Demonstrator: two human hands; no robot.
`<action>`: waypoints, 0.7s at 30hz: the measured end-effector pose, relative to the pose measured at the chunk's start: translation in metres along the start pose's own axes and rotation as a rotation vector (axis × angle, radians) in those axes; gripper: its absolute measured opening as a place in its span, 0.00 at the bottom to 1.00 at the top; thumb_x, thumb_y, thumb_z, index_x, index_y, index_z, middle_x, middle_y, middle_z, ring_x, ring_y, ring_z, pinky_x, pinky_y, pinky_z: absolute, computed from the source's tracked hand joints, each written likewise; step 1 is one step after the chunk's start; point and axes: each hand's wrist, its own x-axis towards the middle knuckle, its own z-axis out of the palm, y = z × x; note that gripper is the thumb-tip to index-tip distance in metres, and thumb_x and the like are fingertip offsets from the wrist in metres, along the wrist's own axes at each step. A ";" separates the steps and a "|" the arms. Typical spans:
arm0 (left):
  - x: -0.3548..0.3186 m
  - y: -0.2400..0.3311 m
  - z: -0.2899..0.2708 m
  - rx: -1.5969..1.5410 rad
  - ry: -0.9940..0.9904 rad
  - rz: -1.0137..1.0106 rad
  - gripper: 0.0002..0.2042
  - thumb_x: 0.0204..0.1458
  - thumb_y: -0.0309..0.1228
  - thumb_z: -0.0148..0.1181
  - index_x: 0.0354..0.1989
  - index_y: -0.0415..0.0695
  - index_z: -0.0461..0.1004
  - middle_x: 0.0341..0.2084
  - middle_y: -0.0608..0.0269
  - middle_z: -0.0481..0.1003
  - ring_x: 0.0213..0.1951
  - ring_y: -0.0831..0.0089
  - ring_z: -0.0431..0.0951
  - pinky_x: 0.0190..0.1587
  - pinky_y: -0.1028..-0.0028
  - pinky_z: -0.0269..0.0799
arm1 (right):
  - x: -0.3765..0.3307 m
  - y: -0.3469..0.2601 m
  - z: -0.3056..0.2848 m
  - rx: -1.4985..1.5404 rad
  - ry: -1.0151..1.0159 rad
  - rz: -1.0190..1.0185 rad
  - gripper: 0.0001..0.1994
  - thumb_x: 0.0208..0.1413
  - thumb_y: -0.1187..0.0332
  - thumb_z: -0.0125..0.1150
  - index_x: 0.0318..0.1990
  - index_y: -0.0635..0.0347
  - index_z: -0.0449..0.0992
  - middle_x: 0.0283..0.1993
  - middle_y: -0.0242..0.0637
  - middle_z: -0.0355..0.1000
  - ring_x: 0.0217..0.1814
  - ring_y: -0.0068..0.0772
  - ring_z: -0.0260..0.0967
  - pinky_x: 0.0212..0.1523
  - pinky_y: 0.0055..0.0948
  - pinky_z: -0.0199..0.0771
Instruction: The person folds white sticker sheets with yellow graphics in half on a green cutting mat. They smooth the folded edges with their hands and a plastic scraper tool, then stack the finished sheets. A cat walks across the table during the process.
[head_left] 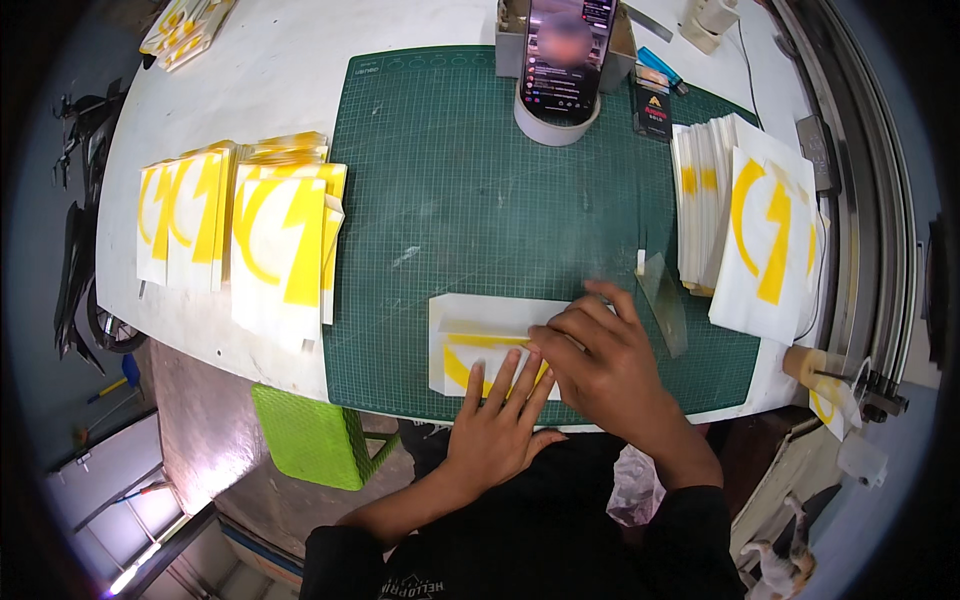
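Observation:
A white paper piece with yellow print (pixel 470 312), its flap folded over, lies near the front edge of a green cutting mat (pixel 480 220). My left hand (pixel 495 435) rests flat on it, fingers spread over the printed part. Bent fingers of my right hand (pixel 610 365) close together at the fold's right side, touching the paper; their tips are partly hidden. Just right of that hand lies a clear, pointed plastic strip (pixel 665 310).
Printed white-and-yellow paper stacks stand at left (pixel 275 250) and right (pixel 765 240). A phone (pixel 565 50) leans above a white ring (pixel 557 128), near a small black box (pixel 652 115) and blue lighter (pixel 663 70). A cup (pixel 808 365) sits by the right edge; a green stool (pixel 305 440) stands below.

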 end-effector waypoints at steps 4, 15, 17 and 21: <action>-0.001 -0.001 0.006 0.000 0.045 0.020 0.43 0.59 0.63 0.55 0.71 0.39 0.67 0.75 0.41 0.58 0.77 0.43 0.54 0.70 0.31 0.51 | 0.018 0.019 0.007 0.094 -0.021 0.084 0.06 0.51 0.71 0.73 0.34 0.62 0.82 0.34 0.36 0.73 0.41 0.37 0.72 0.55 0.44 0.65; 0.006 -0.004 0.002 -0.209 0.181 -0.064 0.32 0.62 0.33 0.59 0.72 0.29 0.62 0.71 0.34 0.63 0.75 0.39 0.60 0.73 0.42 0.57 | 0.022 0.030 0.037 0.003 0.062 0.140 0.04 0.51 0.71 0.73 0.30 0.57 0.81 0.31 0.33 0.70 0.38 0.36 0.69 0.51 0.45 0.60; 0.006 -0.005 0.000 -0.200 0.213 -0.076 0.30 0.58 0.24 0.60 0.71 0.30 0.64 0.71 0.37 0.65 0.73 0.40 0.64 0.73 0.44 0.59 | 0.022 0.027 0.041 -0.012 0.089 0.140 0.05 0.52 0.71 0.73 0.30 0.58 0.81 0.31 0.33 0.69 0.38 0.36 0.68 0.51 0.45 0.60; 0.008 -0.013 -0.003 -0.118 0.219 -0.064 0.30 0.59 0.27 0.61 0.71 0.33 0.66 0.71 0.42 0.66 0.73 0.46 0.65 0.73 0.46 0.59 | 0.020 0.023 0.044 -0.047 0.124 0.144 0.05 0.53 0.72 0.72 0.31 0.59 0.80 0.32 0.34 0.68 0.38 0.38 0.68 0.51 0.47 0.60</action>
